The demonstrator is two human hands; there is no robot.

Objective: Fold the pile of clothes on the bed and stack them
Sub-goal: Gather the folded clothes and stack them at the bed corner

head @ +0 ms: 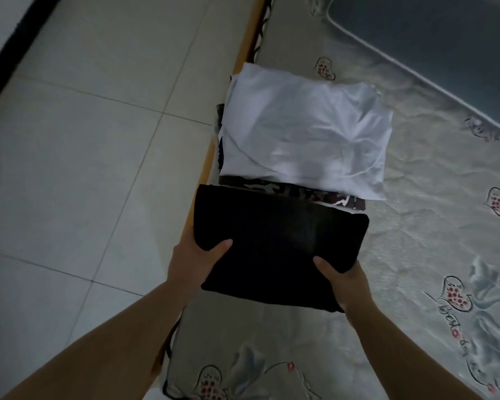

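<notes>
A folded black garment [280, 241] is held above the near edge of the bed. My left hand [194, 261] grips its left side, thumb on top and fingers underneath. My right hand [341, 280] grips its near right corner the same way. Just beyond it lies a stack of folded clothes: a white garment [303, 131] on top, a camouflage-patterned piece [289, 192] showing under its near edge, and a dark piece peeking out at the left. The black garment's far edge overlaps the stack's near edge.
The bed [433, 232] has a pale sheet printed with hearts and flowers. A wooden bed frame edge [214, 140] runs along the left. Tiled floor [84, 140] lies to the left. A dark grey quilt or mat [445, 39] lies at the far right.
</notes>
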